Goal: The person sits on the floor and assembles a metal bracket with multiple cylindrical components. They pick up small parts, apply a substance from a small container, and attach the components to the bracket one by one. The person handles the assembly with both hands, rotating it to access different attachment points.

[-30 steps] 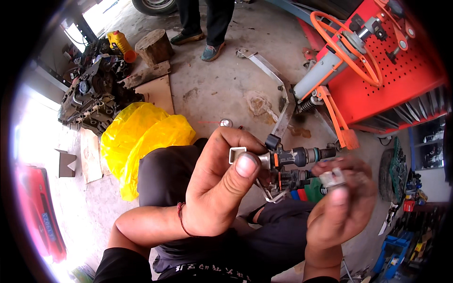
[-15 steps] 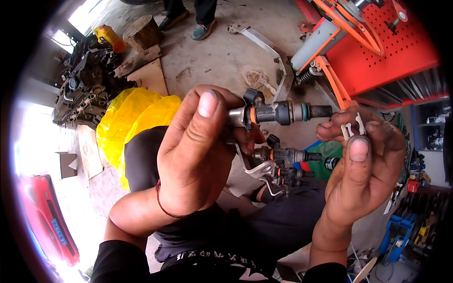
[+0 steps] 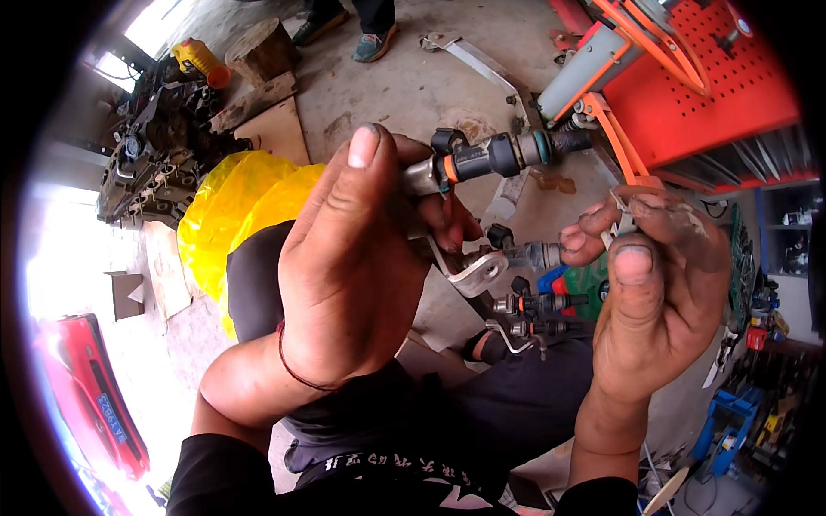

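My left hand (image 3: 340,258) is closed round a fuel rail, mostly hidden behind the palm. From its near end a fuel injector (image 3: 490,156) points right, with a black connector, an orange ring and a teal ring near its dark tip. Further along the rail are a metal bracket (image 3: 478,273) with a hole and more injectors (image 3: 544,303), above my dark-trousered leg. To the right, my right hand (image 3: 658,301) pinches a small pale metal clip (image 3: 619,225) between thumb and fingers, apart from the nearest injector. Dark grime marks the fingers of both hands.
A yellow plastic sheet (image 3: 245,198) lies left of my knee, near an engine (image 3: 159,163). Orange lifting equipment (image 3: 615,129) and a red pegboard (image 3: 697,95) stand at far right. A wood stump (image 3: 261,52) and another person's shoes (image 3: 373,46) are at the back.
The nearest injector has tilted, its tip now higher, and the rail has turned, bringing the bracket's hole into view. My right hand has shifted slightly left, and the clip has turned between its fingers.
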`<state>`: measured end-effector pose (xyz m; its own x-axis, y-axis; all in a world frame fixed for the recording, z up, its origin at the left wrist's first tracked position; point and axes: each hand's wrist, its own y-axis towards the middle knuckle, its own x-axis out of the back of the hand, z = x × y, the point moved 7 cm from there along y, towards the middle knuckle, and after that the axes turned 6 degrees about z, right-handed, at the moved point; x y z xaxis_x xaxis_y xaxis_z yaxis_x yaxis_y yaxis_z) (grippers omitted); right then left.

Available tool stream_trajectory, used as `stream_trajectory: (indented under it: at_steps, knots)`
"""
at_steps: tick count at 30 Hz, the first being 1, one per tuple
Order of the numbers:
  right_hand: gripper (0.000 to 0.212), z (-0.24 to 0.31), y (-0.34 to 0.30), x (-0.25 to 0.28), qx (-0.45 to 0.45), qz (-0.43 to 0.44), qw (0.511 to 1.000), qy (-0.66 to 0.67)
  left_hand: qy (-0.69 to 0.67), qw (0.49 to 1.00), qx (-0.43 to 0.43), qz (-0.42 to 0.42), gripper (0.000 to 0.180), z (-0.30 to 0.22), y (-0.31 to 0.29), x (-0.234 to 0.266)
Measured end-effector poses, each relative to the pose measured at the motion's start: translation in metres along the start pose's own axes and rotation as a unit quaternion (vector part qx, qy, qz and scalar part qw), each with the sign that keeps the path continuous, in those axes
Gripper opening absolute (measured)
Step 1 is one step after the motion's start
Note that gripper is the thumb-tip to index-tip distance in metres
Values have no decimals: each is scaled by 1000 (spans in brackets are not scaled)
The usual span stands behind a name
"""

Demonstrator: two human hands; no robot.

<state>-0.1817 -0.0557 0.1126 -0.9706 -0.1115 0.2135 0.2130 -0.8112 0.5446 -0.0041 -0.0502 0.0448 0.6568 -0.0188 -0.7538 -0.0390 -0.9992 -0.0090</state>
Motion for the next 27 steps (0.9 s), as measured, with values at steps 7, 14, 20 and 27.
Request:
stream_trajectory:
  at_steps: [7,14,20,27]
  knots:
    - [42,-16,8,-3,-108,-17,990,86,34,999,-6,2,39,-1,-3,1]
    - [30,-22,6,-12,-241,99,951,168,146,989,-28,21,32,-3,-9,-10]
    - [23,-19,-1,-16,-243,100,948,180,234,971,-58,-4,31,-10,-12,-10]
    - [17,-5,-10,-26,-175,64,973,135,241,967,-76,-22,25,-10,-11,3]
